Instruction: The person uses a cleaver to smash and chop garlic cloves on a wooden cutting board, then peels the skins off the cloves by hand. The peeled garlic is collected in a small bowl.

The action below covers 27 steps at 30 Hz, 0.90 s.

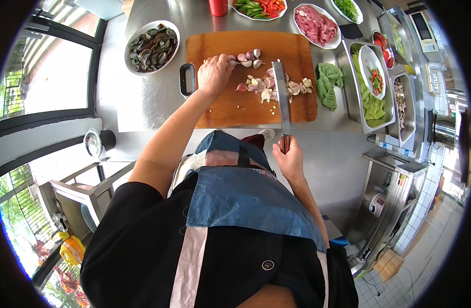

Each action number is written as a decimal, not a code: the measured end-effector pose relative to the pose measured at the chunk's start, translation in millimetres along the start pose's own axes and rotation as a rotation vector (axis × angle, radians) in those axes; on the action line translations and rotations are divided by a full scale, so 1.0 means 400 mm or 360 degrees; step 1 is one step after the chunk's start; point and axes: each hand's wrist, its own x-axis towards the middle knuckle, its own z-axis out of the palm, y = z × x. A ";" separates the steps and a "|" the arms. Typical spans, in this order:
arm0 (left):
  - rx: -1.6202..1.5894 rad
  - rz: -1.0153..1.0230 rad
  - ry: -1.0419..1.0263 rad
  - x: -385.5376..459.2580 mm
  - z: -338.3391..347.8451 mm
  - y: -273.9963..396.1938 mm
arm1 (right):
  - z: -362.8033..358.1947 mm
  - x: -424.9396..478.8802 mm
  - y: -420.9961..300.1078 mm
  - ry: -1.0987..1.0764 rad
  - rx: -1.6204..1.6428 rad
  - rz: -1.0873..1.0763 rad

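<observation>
A wooden cutting board [220,111] with a black-rimmed handle lies near the front edge of the steel table. My right hand [290,158] grips the handle of a cleaver [283,96], whose blade reaches up over the board with its edge side hard to make out. Under and beside the blade lie crushed garlic cloves and loose skins [268,94]. Toward the board's upper left, my left hand [216,75] has its fingers bent down at garlic cloves; whether it grips one is hidden. Just right of those fingers sit several whole unpeeled garlic cloves [247,58].
Left of the board is a bowl of dark sliced food [152,48]. Behind stand a red container [219,7], a plate of cut peppers [258,7] and a plate of raw meat [316,25]. To the right are a green cloth [328,85] and a steel tray of green vegetables [368,104].
</observation>
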 end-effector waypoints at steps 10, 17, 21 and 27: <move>-0.0220 -0.0159 0.0049 -0.230 -0.060 -0.016 | 0.138 -0.023 0.018 -0.0017 -0.0595 -0.0329; -0.0289 -0.0417 -0.0095 -0.306 -0.113 -0.063 | 0.222 -0.011 -0.008 -0.0191 -0.0899 -0.0266; -0.0336 -0.0404 0.0036 -0.330 -0.118 -0.075 | 0.222 0.011 -0.005 -0.0393 -0.1032 -0.0185; -0.0390 -0.0448 0.0015 -0.346 -0.116 -0.093 | 0.193 0.016 -0.051 -0.0322 -0.1062 -0.0233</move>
